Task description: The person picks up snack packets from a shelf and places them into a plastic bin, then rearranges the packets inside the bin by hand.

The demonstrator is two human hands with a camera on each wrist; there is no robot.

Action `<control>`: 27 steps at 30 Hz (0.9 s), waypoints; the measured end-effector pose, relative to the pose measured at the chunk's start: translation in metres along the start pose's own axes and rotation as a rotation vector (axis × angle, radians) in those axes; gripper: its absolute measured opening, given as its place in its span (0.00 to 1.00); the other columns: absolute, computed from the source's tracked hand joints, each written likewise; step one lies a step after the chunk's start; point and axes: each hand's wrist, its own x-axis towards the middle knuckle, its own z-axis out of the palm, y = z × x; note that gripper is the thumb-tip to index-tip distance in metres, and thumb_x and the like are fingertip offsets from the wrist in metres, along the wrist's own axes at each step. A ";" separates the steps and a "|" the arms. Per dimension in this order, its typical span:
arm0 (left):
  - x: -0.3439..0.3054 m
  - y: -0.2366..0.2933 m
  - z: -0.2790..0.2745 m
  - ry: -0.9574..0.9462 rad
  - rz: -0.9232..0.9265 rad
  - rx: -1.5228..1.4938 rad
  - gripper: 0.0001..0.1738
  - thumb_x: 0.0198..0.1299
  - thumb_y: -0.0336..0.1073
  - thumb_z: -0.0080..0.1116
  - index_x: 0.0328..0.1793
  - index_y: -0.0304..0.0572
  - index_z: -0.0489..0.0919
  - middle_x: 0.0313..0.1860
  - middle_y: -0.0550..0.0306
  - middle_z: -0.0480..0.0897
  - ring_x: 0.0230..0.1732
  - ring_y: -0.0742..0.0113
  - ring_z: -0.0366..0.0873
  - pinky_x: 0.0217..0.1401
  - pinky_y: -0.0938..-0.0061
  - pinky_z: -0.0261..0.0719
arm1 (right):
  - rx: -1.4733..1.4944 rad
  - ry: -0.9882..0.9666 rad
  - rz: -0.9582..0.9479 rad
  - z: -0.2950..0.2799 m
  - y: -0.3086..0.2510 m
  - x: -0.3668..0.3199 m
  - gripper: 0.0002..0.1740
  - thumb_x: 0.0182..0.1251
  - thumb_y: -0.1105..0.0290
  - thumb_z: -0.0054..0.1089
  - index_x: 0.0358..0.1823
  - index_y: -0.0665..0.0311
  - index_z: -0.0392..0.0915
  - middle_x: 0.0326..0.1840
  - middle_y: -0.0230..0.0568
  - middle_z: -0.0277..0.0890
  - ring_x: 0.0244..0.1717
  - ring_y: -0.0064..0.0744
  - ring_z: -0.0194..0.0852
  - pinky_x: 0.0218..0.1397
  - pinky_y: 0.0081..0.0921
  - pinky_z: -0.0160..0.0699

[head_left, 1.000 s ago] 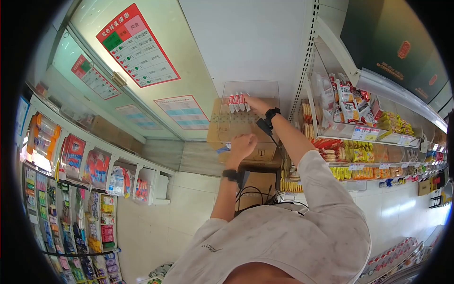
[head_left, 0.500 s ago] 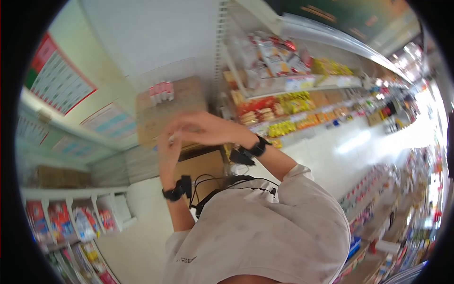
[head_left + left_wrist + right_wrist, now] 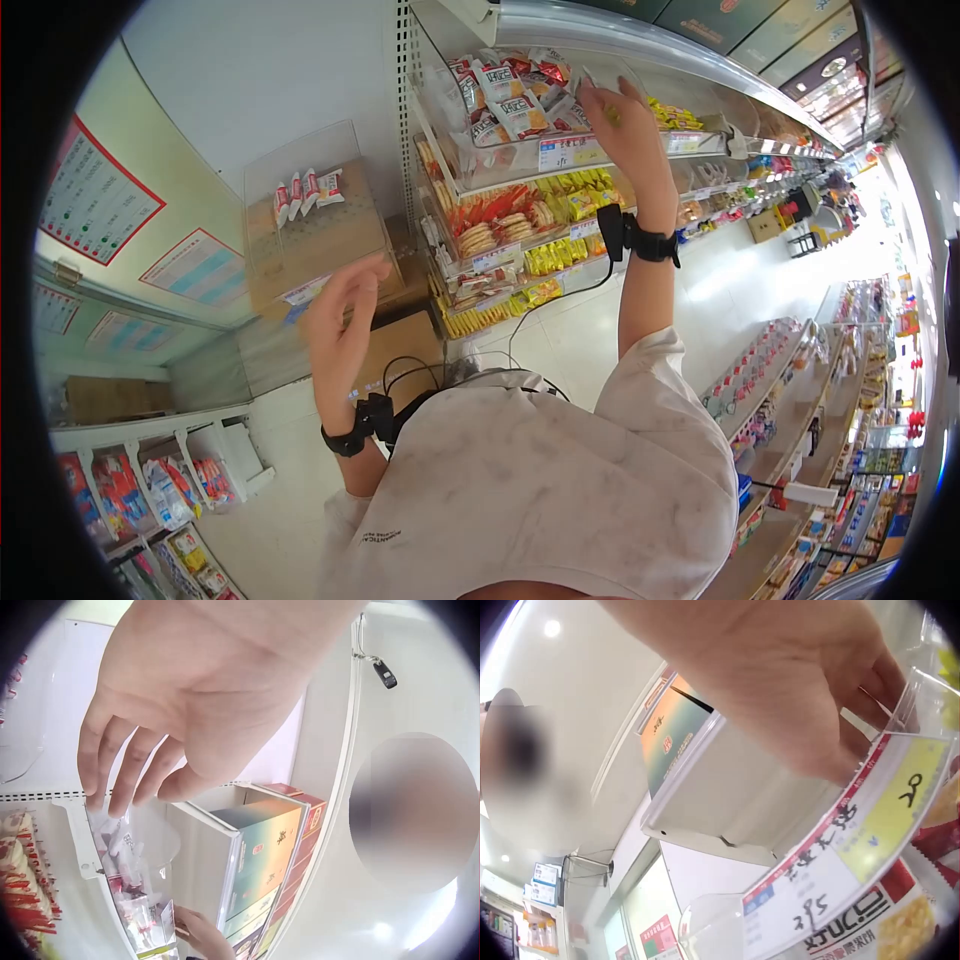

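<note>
Reach in slowly at the tall white store shelf (image 3: pixel 437 150), top middle of the frame, clearing the see-through plastic bin wall (image 3: pixel 500 156) with the right hand (image 3: pixel 635 140). Hold the left hand (image 3: pixel 340 330), left of centre, wide and loose, gripping nothing. Pinch shiny red-and-white packets (image 3: pixel 522 117), upper middle, gently by an edge. Cannot tell the right grip, partly hidden behind the white-and-yellow paper price tag (image 3: pixel 810 900).
</note>
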 end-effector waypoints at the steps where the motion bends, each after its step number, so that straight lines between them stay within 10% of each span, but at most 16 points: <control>1: 0.002 0.001 0.005 -0.014 0.000 0.010 0.15 0.79 0.34 0.52 0.63 0.33 0.80 0.52 0.53 0.85 0.57 0.68 0.81 0.65 0.72 0.75 | 0.029 -0.047 0.067 0.004 0.007 0.001 0.12 0.69 0.64 0.63 0.44 0.65 0.86 0.48 0.53 0.85 0.62 0.57 0.78 0.60 0.47 0.77; 9: 0.013 0.001 0.037 -0.052 -0.070 -0.067 0.15 0.78 0.35 0.53 0.60 0.32 0.82 0.50 0.51 0.88 0.55 0.66 0.84 0.62 0.71 0.79 | 0.343 0.297 0.084 -0.019 -0.031 -0.027 0.14 0.60 0.80 0.69 0.47 0.60 0.81 0.50 0.43 0.82 0.55 0.47 0.81 0.56 0.43 0.80; 18: 0.021 0.004 0.062 -0.269 -0.090 -0.863 0.29 0.75 0.36 0.57 0.77 0.31 0.67 0.60 0.48 0.82 0.62 0.65 0.78 0.66 0.67 0.78 | 0.869 -0.078 -0.376 -0.006 -0.095 -0.097 0.28 0.38 0.91 0.62 0.45 0.61 0.85 0.53 0.42 0.75 0.60 0.53 0.79 0.61 0.47 0.81; 22: 0.015 0.027 0.066 -0.058 0.041 -0.337 0.36 0.66 0.22 0.64 0.80 0.37 0.65 0.61 0.50 0.81 0.63 0.66 0.77 0.65 0.67 0.80 | 0.859 -0.237 -0.360 -0.006 -0.121 -0.113 0.28 0.43 0.89 0.65 0.49 0.62 0.85 0.55 0.43 0.75 0.62 0.51 0.77 0.62 0.44 0.79; 27: 0.013 0.012 0.076 0.191 0.015 -0.640 0.27 0.71 0.29 0.59 0.75 0.34 0.68 0.60 0.42 0.82 0.55 0.57 0.85 0.62 0.63 0.83 | 0.847 -0.303 -0.289 -0.008 -0.143 -0.124 0.30 0.51 0.80 0.73 0.59 0.63 0.81 0.61 0.44 0.74 0.65 0.51 0.74 0.66 0.44 0.76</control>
